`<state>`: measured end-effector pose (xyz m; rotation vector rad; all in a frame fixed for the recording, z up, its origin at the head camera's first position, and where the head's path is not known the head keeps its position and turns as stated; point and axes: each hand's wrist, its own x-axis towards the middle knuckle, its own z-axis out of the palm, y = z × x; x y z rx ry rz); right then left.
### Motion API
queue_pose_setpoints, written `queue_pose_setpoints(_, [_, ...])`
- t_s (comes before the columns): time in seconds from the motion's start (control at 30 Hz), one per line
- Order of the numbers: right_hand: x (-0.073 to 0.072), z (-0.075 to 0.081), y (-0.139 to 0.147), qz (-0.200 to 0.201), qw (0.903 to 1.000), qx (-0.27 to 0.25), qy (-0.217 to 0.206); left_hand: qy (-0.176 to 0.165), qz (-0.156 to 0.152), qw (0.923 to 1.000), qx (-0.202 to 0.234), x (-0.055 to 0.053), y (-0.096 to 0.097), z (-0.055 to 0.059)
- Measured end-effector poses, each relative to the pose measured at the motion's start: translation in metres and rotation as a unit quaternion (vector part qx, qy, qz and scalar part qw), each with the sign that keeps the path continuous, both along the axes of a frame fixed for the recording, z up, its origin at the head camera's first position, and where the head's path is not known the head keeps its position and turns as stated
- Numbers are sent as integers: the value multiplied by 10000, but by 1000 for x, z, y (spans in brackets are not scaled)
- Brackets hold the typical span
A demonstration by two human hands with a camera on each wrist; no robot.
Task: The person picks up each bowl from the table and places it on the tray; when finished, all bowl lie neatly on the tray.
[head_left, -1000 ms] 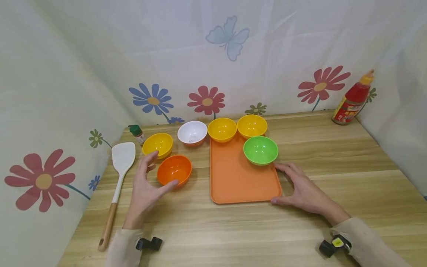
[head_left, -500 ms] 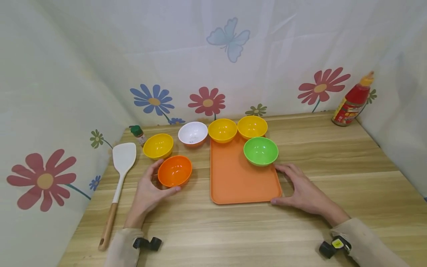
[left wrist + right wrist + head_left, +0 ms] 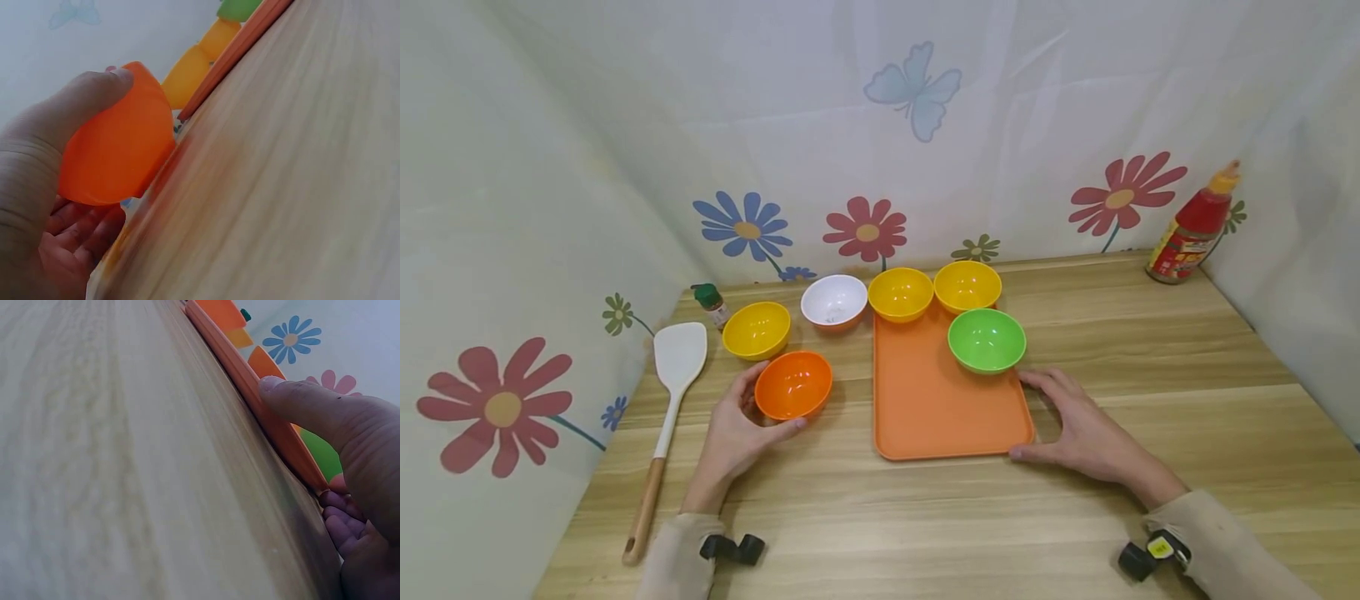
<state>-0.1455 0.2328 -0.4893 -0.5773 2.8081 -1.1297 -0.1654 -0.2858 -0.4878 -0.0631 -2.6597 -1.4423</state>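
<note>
My left hand [image 3: 733,433] grips an orange bowl [image 3: 793,386], thumb on its near side and fingers around its left; in the left wrist view the thumb [image 3: 103,90] lies on the bowl's outer wall near the rim. Around the front right corner of a flat orange tray [image 3: 928,417], my right hand [image 3: 1086,435] has its thumb at the front edge and fingers at the right edge. A green bowl [image 3: 987,342] stands on the tray's right side. Two yellow bowls, one left [image 3: 901,294] and one right [image 3: 967,286], sit at its far end.
Left of the tray stand a white-lined bowl [image 3: 835,300] and another yellow bowl [image 3: 757,330]. A green-capped jar [image 3: 711,305] is behind them. A white spatula [image 3: 670,400] with a wooden handle lies at the left. One red sauce bottle [image 3: 1193,227] stands back right.
My left hand's fingers have come down and closed in on the orange bowl, which has hardly moved. The right hand stays at the tray corner.
</note>
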Motion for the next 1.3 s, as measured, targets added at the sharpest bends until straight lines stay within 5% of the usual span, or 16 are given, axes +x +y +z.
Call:
queue_pose_setpoints(0.47, [1, 1, 0, -40, 10000, 25, -51, 2, 5, 9984, 568, -4, 23, 21])
queue_pose_setpoints(1.3, [0, -1, -2, -47, 10000, -33, -58, -51, -564, 9939, 946, -37, 70, 35])
